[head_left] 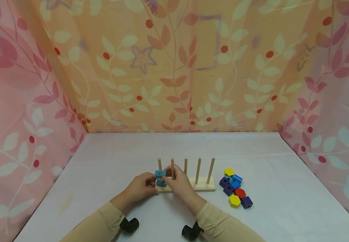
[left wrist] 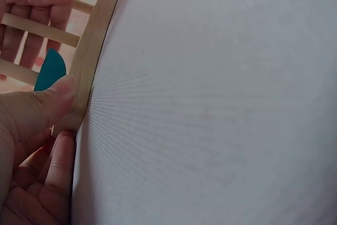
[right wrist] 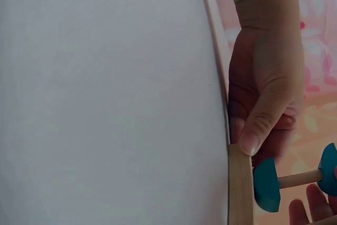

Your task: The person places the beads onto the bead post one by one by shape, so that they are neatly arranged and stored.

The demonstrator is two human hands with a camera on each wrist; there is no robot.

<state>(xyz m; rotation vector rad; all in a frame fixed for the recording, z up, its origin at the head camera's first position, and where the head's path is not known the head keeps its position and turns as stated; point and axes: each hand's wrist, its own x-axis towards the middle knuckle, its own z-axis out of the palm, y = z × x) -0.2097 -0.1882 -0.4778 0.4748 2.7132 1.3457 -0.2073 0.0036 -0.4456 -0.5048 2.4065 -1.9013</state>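
Observation:
A wooden peg stand [head_left: 205,187] with several upright pegs stands in front of me. My left hand [head_left: 142,187] grips its left end; in the right wrist view the left thumb [right wrist: 251,142] presses on the base. My right hand [head_left: 180,184] holds a teal block [head_left: 160,174] that is threaded on the leftmost peg, part of the way up. Below it, a second teal block [right wrist: 267,185] with a rounded side sits at the foot of the same peg, against the base. A gap of bare peg separates the two blocks.
Right of the stand lies a loose group of blocks: yellow hexagons [head_left: 234,201], a red one [head_left: 240,193], purple blocks [head_left: 246,202] and blue pieces [head_left: 237,178]. White cloth [head_left: 116,148] covers the table. Patterned curtains [head_left: 174,67] surround it.

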